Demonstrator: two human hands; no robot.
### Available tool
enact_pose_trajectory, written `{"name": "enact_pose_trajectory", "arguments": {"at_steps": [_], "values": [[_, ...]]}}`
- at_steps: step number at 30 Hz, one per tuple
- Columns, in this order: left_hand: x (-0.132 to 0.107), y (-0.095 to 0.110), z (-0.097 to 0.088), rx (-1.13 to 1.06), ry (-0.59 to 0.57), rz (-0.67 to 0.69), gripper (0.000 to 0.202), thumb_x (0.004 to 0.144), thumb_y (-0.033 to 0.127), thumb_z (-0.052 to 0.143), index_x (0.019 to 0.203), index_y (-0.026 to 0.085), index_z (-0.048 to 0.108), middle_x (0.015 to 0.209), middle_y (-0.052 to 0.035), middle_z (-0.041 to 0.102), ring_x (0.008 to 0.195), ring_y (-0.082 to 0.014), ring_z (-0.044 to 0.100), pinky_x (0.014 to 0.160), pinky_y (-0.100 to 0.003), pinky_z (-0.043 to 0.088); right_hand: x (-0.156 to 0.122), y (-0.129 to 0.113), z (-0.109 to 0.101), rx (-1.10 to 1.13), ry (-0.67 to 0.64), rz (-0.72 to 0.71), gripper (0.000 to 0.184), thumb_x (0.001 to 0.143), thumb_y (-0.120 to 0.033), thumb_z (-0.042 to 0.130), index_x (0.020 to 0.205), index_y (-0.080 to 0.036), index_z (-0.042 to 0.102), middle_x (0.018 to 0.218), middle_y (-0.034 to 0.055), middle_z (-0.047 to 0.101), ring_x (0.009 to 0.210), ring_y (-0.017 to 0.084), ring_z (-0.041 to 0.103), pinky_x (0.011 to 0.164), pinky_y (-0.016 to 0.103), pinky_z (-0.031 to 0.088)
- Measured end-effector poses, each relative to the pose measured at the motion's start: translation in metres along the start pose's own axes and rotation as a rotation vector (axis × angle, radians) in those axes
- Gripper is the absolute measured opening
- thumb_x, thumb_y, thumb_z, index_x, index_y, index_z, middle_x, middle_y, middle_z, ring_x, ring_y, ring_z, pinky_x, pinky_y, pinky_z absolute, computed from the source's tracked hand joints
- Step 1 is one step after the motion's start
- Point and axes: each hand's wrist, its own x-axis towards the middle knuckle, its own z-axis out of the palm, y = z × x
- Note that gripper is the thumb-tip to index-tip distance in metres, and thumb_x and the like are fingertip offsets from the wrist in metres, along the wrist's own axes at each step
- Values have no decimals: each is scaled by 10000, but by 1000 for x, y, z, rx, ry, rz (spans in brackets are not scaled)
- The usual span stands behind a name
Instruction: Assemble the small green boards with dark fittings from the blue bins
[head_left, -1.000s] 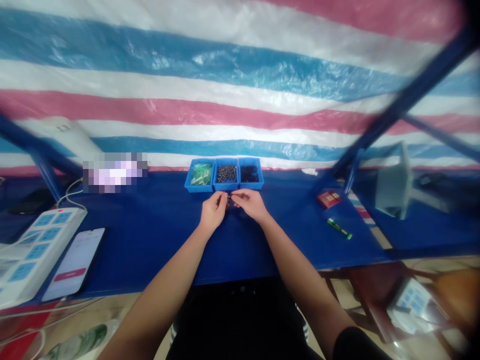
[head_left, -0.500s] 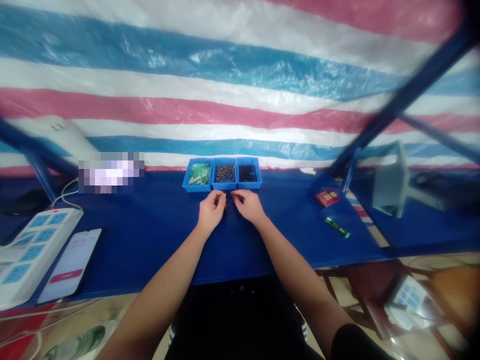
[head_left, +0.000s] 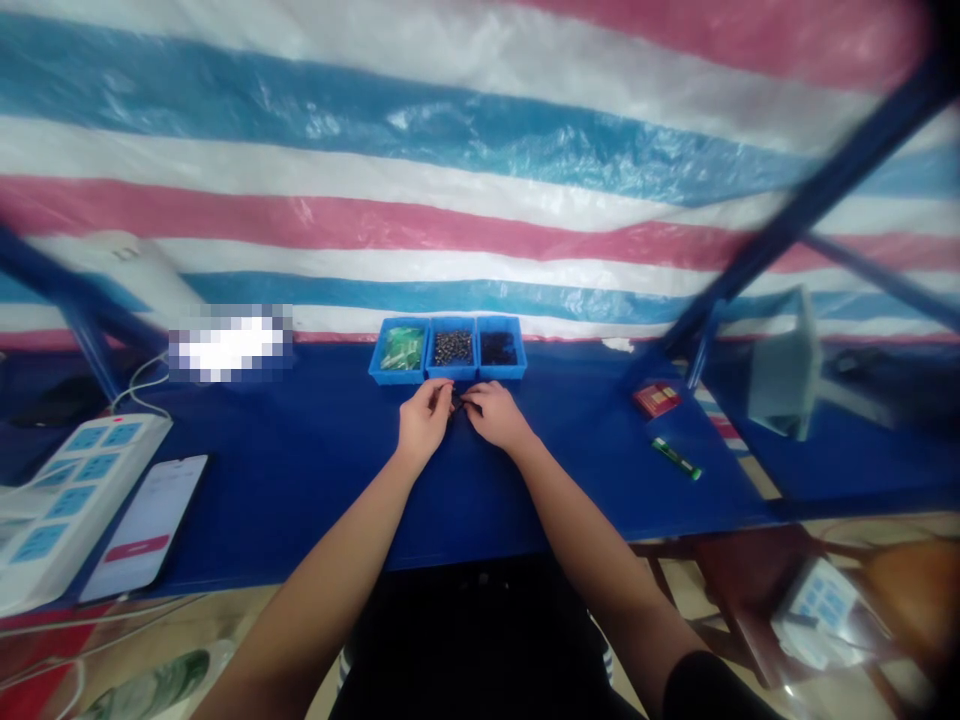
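1. Small dark part (head_left: 454,402), too small to make out clearly, sits at the fingertips between both hands, just in front of the trays
2. Left hand (head_left: 425,420) and right hand (head_left: 495,415) nearly meet, fingers curled in and pinching it from either side
3. Three joined blue trays (head_left: 450,374) hold green packets (head_left: 401,349), small dark pieces (head_left: 453,348) and black pieces (head_left: 499,349)
4. Blue table (head_left: 315,510) also carries a phone (head_left: 144,528), a power strip (head_left: 75,490), a red box (head_left: 656,399) and a green stick (head_left: 676,458)

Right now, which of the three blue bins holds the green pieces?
The leftmost blue bin holds the green pieces; the middle bin and right bin hold dark pieces.
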Motion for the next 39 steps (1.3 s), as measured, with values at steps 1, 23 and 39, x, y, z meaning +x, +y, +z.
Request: {"name": "enact_pose_trajectory", "arguments": {"at_steps": [1, 23, 39], "values": [[0, 0, 0, 0, -4, 0, 313, 908, 443, 496, 1035, 204, 653, 677, 11, 653, 616, -132, 642, 663, -243, 517, 0, 0, -1, -3, 1, -1, 231, 886, -181, 547, 1029, -183, 729, 1046, 77, 698, 910, 217, 552, 853, 349, 432], [-1, 1, -1, 37, -28, 29, 266, 905, 409, 496, 962, 211, 662, 740, 0, 686, 645, -136, 651, 673, -242, 511, -3, -8, -2, -49, -24, 20, 222, 863, -381, 622, 1016, -253, 721, 903, 64, 609, 839, 209, 520, 816, 348, 397], [1, -1, -1, 51, -59, 50, 252, 869, 393, 564, 1019, 222, 670, 776, 0, 697, 662, -140, 634, 691, -257, 506, -1, -7, -2, 524, 222, 173, 166, 877, -334, 592, 964, -221, 677, 941, 24, 719, 850, 169, 665, 816, 303, 512]]}}
